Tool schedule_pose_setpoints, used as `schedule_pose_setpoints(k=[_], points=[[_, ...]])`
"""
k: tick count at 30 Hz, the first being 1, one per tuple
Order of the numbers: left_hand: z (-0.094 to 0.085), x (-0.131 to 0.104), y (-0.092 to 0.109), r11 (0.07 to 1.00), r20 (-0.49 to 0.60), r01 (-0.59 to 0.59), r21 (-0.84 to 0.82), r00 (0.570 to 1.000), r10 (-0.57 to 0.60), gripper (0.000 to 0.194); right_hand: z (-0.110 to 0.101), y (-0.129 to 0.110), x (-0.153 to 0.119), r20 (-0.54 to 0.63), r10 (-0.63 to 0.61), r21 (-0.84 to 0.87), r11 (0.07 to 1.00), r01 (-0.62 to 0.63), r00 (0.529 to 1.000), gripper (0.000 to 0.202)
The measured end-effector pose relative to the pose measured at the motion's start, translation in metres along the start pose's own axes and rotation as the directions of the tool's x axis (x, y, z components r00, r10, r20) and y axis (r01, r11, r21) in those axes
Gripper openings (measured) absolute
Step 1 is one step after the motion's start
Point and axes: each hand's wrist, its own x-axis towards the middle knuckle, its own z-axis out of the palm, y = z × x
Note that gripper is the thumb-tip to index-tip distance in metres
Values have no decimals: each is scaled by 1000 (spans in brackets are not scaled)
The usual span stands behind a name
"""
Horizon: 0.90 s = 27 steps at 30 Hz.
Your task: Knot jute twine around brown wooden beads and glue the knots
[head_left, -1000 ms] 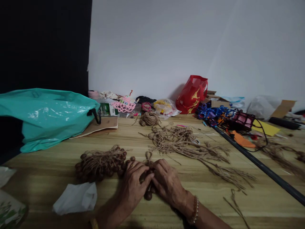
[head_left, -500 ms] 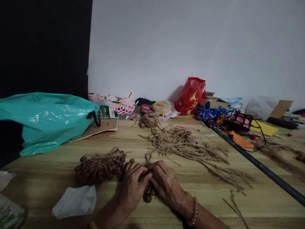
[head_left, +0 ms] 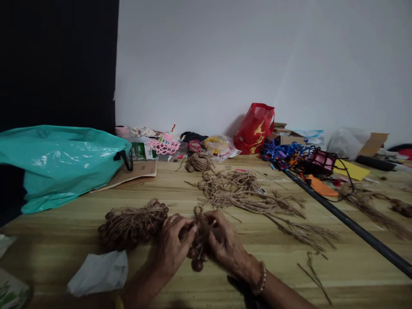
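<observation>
A small bundle of brown beads and twine (head_left: 198, 249) lies between my two hands, its twine loop at the top. My left hand (head_left: 177, 244) has thumb and fingers closed round a brown bead at the bundle's left side. My right hand (head_left: 225, 240) is at the right side, thumb and fingertips curved apart and beside the twine; whether they pinch a strand is too dark to tell. Left of my left hand lies a larger pile of twine-tied brown beads (head_left: 131, 223).
Loose twine (head_left: 238, 193) spreads beyond my hands, with a twine ball (head_left: 198, 162) behind it. A white tissue (head_left: 98, 273) and teal bag (head_left: 71, 163) are left. A black pole (head_left: 347, 221) crosses the right side. A red bag (head_left: 255, 128) stands by the wall.
My hands have moved apart from each other, showing more of the bead bundle between them. The right thumb and fingers have spread. The whole view has shifted slightly.
</observation>
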Motion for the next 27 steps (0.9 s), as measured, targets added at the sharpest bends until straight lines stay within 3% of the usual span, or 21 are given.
schedule_pose_setpoints(k=[3, 5, 11, 16, 21, 27], points=[[-3, 2, -4, 1000, 13, 0, 28, 1000, -1, 13, 0, 12, -1, -74, 167, 20, 986, -166, 983, 17], [-4, 3, -5, 997, 30, -26, 73, 999, 24, 9, -1, 17, -2, -45, 218, -4, 976, -218, 975, 12], [-6, 2, -4, 964, 155, -167, 208, 978, 136, 9, -5, 6, -3, 151, 205, -74, 978, -196, 967, 13], [-8, -3, 0, 967, 247, -228, 115, 949, 195, 12, -4, -1, -2, 241, 221, -111, 974, -199, 945, 19], [-7, -2, -2, 982, 254, -189, 10, 950, 180, 27, -1, 5, 0, 223, 239, -13, 970, -243, 945, 15], [-3, 0, -13, 998, 248, -50, -35, 967, 57, 18, -2, 8, 1, 188, 290, 120, 942, -315, 938, 14]])
